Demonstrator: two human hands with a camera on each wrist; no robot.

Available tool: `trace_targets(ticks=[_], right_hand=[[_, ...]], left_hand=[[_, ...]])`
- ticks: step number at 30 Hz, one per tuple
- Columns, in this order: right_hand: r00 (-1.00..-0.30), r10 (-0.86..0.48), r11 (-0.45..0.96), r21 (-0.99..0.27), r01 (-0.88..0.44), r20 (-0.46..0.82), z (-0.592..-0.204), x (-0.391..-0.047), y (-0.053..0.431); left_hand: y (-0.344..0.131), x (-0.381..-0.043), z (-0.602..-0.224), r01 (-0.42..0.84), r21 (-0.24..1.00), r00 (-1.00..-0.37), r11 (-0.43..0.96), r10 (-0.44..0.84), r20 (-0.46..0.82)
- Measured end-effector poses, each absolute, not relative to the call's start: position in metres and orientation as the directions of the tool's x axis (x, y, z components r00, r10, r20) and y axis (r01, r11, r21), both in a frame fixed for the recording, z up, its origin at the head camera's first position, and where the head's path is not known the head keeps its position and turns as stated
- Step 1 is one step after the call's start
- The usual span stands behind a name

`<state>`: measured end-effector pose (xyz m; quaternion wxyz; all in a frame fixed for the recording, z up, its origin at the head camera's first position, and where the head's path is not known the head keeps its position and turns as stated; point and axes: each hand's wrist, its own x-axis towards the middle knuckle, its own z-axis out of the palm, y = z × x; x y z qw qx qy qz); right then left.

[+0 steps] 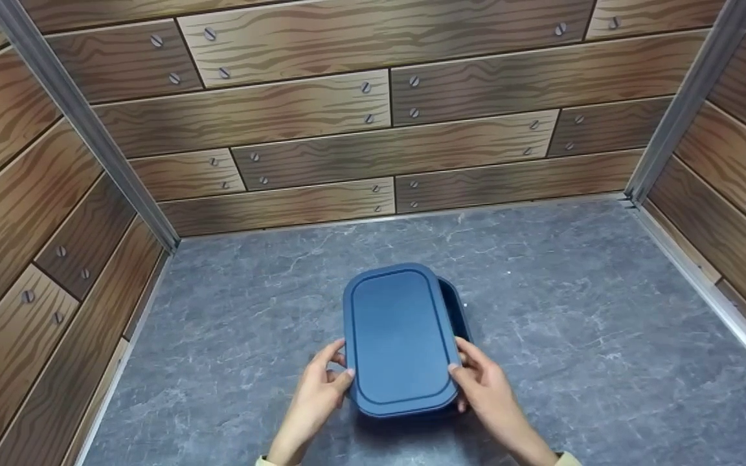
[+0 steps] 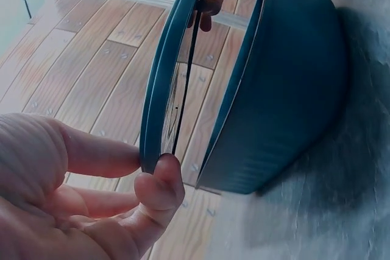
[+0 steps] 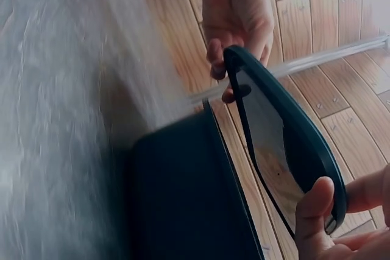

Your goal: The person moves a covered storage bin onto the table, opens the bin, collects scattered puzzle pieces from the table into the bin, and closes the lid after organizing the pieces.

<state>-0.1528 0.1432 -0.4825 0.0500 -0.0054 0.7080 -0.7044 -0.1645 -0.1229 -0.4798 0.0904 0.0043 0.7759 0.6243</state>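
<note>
Both hands hold a blue rounded-rectangle lid (image 1: 401, 336) by its two long sides. It is raised a little over a dark blue container (image 1: 456, 309), which shows past the lid's right edge in the head view. My left hand (image 1: 316, 387) pinches the left edge between thumb and fingers. On the opposite edge my right hand (image 1: 486, 388) does the same. In the left wrist view a gap shows between the lid (image 2: 159, 89) and the rim of the container (image 2: 280, 89), which stands upright on the grey surface. A thin dark seal runs along the lid's underside in the right wrist view.
A grey marbled tabletop (image 1: 250, 336) lies under the container. Wood-plank-patterned panels (image 1: 321, 116) rise at the back and on both sides, joined by metal corner posts (image 1: 81, 123). A metal strip (image 1: 710, 291) edges the tabletop on the right.
</note>
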Motion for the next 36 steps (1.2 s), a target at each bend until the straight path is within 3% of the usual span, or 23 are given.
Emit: trace_targets(ticks=[9,15,20,26,36], right_hand=[[-0.999,0.049,0.253,-0.967,0.034,-0.022,-0.485,-0.156,0.160],[-0.999,0.049,0.382,-0.924,0.019,0.000,-0.492,-0.158,0.168],[-0.999,0.040,0.467,-0.884,0.001,0.020,-0.499,-0.159,0.169],[-0.999,0.045,0.487,-0.873,-0.004,0.029,-0.504,-0.162,0.170],[-0.999,0.047,0.492,-0.871,0.000,0.026,-0.505,-0.166,0.170]], left_hand=[[-0.107,-0.174,-0.482,-0.053,0.976,-0.983,0.213,0.160,-0.089],[-0.098,-0.179,-0.488,-0.037,0.977,-0.983,0.209,0.170,-0.073],[-0.094,-0.182,-0.494,0.023,0.952,-0.988,0.305,0.150,-0.024],[-0.092,-0.185,-0.498,0.052,0.919,-0.991,0.391,0.137,-0.002],[-0.089,-0.188,-0.499,0.020,0.912,-0.992,0.409,0.125,-0.034]])
